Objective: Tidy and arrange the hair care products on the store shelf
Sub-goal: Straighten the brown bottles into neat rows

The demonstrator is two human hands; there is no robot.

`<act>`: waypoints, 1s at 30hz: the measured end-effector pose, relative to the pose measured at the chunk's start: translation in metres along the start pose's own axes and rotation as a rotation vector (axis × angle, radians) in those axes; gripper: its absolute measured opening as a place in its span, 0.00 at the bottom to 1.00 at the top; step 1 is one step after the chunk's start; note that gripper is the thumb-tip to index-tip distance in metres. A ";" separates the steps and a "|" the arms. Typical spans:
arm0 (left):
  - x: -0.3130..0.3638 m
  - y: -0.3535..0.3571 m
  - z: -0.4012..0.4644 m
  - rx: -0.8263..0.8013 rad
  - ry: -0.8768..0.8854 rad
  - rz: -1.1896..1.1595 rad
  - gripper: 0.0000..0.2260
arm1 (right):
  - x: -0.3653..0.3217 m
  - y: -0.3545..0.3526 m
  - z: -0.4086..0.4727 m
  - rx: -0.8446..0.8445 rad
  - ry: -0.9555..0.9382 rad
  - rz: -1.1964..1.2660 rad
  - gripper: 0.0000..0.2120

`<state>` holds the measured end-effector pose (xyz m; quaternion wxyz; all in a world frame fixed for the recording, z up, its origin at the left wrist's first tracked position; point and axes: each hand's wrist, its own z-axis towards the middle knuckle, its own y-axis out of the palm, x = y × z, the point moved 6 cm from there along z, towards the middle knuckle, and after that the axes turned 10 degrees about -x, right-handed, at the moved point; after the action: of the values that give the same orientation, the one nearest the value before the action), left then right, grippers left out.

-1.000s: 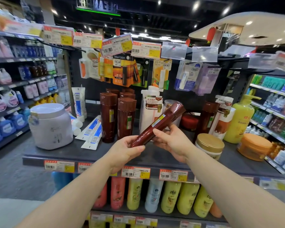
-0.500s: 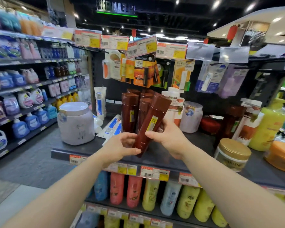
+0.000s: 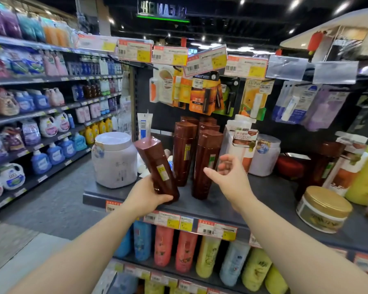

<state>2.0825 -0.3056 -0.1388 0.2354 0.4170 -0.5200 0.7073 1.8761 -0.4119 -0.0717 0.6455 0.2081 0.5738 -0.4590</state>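
Observation:
My left hand (image 3: 146, 196) grips the base of a dark brown bottle (image 3: 156, 166), which tilts up to the left above the front of the grey shelf (image 3: 253, 200). Several matching brown bottles (image 3: 206, 162) stand upright in a cluster just behind it. My right hand (image 3: 229, 177) hovers to the right of that cluster with fingers loosely spread, holding nothing. Another brown bottle (image 3: 319, 166) stands alone further right.
A large white tub (image 3: 114, 160) stands at the shelf's left end with white tubes behind it. A gold-lidded jar (image 3: 324, 209), a white jar (image 3: 265, 153) and a yellow pump bottle (image 3: 365, 175) are on the right. Coloured bottles (image 3: 185, 249) fill the lower shelf.
My right hand has let go of the brown bottle and moved right. My left hand alone has swung the bottle leftwards so its cap now leans left.

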 end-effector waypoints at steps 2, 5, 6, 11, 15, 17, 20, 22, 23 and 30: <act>0.004 0.004 0.004 -0.004 -0.013 0.107 0.18 | 0.017 -0.003 0.000 0.012 0.072 -0.041 0.26; 0.012 0.009 0.009 -0.015 -0.030 0.202 0.15 | 0.046 0.001 0.003 -0.044 0.223 -0.106 0.35; 0.013 0.010 0.010 -0.019 -0.044 0.220 0.14 | 0.055 0.005 0.003 -0.077 0.269 -0.115 0.38; 0.009 0.012 0.017 -0.022 -0.089 0.309 0.19 | 0.071 0.024 0.009 -0.154 0.306 -0.166 0.34; 0.007 0.016 0.016 -0.002 -0.096 0.315 0.19 | 0.071 0.028 0.012 -0.162 0.284 -0.320 0.28; 0.007 0.017 0.015 0.003 -0.099 0.311 0.20 | 0.072 0.028 0.012 -0.158 0.281 -0.355 0.26; 0.008 0.017 0.013 0.001 -0.098 0.322 0.21 | 0.073 0.029 0.012 -0.156 0.276 -0.381 0.26; 0.009 0.018 0.012 0.005 -0.097 0.328 0.21 | 0.074 0.028 0.012 -0.153 0.273 -0.392 0.25; 0.009 0.018 0.012 0.005 -0.098 0.329 0.21 | 0.074 0.029 0.012 -0.150 0.274 -0.396 0.25; 0.014 0.021 0.011 -0.010 -0.093 0.317 0.23 | 0.074 0.029 0.011 -0.146 0.271 -0.427 0.24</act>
<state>2.0628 -0.3249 -0.1376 0.0984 0.3609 -0.5932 0.7128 1.8999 -0.4325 -0.1450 0.4647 0.0948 0.7176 -0.5101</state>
